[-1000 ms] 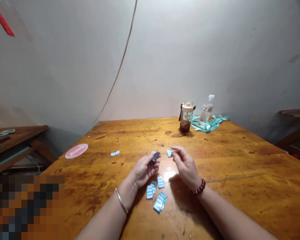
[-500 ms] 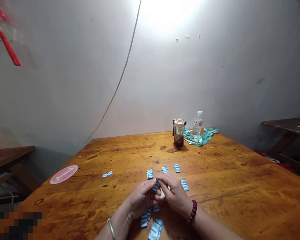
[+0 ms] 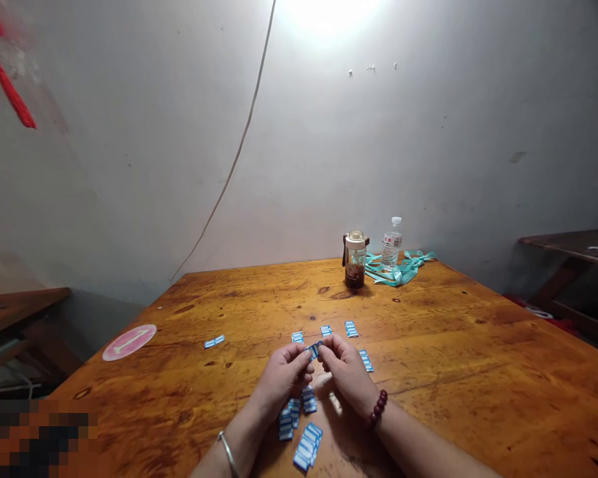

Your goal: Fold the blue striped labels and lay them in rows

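Between my two hands is a small blue-and-white striped strip point(image 3: 313, 350), pinched at both ends above the table. My left hand point(image 3: 285, 373) grips its left end between thumb and fingers. The right end sits in the pinch of my right hand point(image 3: 346, 370). Similar striped pieces lie close by: a larger overlapping pile point(image 3: 308, 447) at the near edge, a pile point(image 3: 286, 423) below my left hand, and a stack point(image 3: 309, 399) below the held strip. What is printed on them is too small to read.
Beyond my hands lie more striped stacks point(image 3: 351, 329), and a lone strip point(image 3: 214, 341) is at the left. A pink round sign point(image 3: 129, 342) marks the table's left side. A cup of dark liquid point(image 3: 355, 262), a water bottle point(image 3: 391, 245) and turquoise ribbon point(image 3: 402, 272) stand at the back.
My hands have risen slightly and drawn a little apart, so the strip now stretches between them and shows more. The stack beneath them is less covered. The whole view has shifted slightly.
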`<state>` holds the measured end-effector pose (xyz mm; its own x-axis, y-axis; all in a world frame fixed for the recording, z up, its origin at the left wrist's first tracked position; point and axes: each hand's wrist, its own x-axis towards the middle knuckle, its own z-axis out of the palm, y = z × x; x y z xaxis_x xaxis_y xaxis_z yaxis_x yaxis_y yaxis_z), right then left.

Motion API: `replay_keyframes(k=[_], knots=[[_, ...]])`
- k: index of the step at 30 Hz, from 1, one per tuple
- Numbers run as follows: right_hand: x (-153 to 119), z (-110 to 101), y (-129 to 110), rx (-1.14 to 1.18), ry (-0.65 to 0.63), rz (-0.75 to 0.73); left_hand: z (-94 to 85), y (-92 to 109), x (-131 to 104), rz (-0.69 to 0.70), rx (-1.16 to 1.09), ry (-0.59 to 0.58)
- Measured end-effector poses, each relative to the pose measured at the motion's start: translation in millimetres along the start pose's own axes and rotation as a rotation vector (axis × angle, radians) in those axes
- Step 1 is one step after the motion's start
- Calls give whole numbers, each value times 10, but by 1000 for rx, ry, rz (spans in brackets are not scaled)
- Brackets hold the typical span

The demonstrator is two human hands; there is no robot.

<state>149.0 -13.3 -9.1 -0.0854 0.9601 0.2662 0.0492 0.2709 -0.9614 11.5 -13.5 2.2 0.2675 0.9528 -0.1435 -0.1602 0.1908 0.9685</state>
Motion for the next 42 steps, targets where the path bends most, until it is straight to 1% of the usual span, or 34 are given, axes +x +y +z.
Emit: replay_keyframes(k=[3,8,12,16,19,21,22,26,28,31,33,36,37,39,42], knots=[[-2,2,6,10,-9,-2,-23,2,-4,-20,-36,-10],[12,-13,17,-33,-30,-34,-33,3,-21,-105,-27,-50],[-5,-3,3,-74,-47,-78,-43,-2,-31,-122,-92,-79],[-19,2,-34,-58,-30,-117,-34,13,-48,-145,-196,-138],[-22,-16,-54,-108,-29,-187,-18,31,-61,-146,-180,-145],[-23,-33,-61,-148,-31,-217,-8,45,-65,-121,-92,-131],[-22,-40,-64,-160,-34,-218,-3,52,-66,-87,-28,-121],[-16,-54,-75,-158,-92,-217,16,92,-70,131,246,-79],[-12,-61,-72,-158,-122,-210,8,118,-66,212,313,-55],[-21,-84,-48,-261,-157,-158,-56,160,-39,266,260,47],[-47,-91,-30,-420,-221,-139,-127,181,-10,250,171,151],[-101,-62,-12,-670,-336,-185,-221,188,32,203,45,282],[-115,-44,-7,-728,-358,-199,-239,182,41,193,12,302],[-124,-11,9,-784,-382,-196,-251,164,52,175,-35,303],[-95,0,42,-710,-388,-126,-235,132,51,145,-70,266]])
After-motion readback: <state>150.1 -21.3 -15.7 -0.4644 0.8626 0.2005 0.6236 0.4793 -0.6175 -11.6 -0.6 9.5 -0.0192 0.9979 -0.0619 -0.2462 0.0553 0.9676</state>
